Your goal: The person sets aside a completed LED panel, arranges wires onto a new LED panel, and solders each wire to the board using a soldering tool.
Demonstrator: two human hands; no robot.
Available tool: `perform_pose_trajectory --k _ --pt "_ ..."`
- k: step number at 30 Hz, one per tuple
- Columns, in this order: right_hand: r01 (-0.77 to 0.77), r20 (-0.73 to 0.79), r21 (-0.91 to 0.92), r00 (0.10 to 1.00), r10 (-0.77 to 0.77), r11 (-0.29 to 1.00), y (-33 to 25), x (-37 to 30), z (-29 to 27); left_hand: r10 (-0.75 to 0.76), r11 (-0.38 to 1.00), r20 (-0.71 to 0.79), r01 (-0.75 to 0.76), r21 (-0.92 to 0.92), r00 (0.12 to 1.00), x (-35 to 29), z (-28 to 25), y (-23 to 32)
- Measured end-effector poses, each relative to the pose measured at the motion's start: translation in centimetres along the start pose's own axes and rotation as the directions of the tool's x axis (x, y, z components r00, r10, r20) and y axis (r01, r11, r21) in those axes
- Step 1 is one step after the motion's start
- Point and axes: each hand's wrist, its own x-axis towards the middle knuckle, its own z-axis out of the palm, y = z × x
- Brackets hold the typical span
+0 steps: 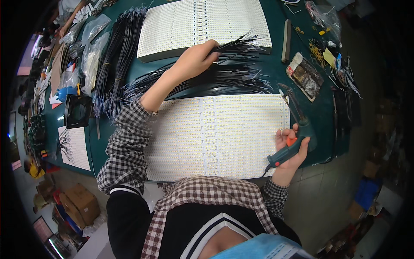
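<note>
My left hand [197, 60] reaches across to the far side and is closed on the near end of a bundle of thin black wires [239, 45] with bare pale tips. Below it lies a second spread of black wires [224, 80]. In my right hand [290, 149] is a green soldering gun [305, 129] with an orange trigger, its tip pointing up and away. Between my arms lies a white LED panel [181, 138] covered with rows of small yellowish dots. The gun's tip is close to the panel's far right corner.
A stack of similar white panels [168, 30] stands at the back. Long wire bundles [123, 56] lie to the left, near a black square fan [78, 111] and a small panel [76, 149]. At the right are a dirty solder tray [305, 77] and a grey bar [286, 41].
</note>
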Motion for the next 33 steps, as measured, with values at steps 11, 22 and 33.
perform_pose_trajectory --k 11,22,33 --pt "0.009 0.033 0.038 0.999 -0.011 0.999 0.1 0.1 0.1 0.004 0.985 -0.022 0.000 0.170 1.000 -0.2 -0.6 2.0" --pt "0.018 0.003 0.027 1.000 -0.018 0.999 0.1 0.1 0.0 0.460 0.775 -0.247 -0.250 0.581 0.853 1.3 -10.6 8.5" --pt "0.036 -0.057 0.021 0.998 -0.035 0.999 0.1 0.0 0.1 0.461 0.776 -0.231 -0.263 0.574 0.856 3.9 -15.4 10.6"
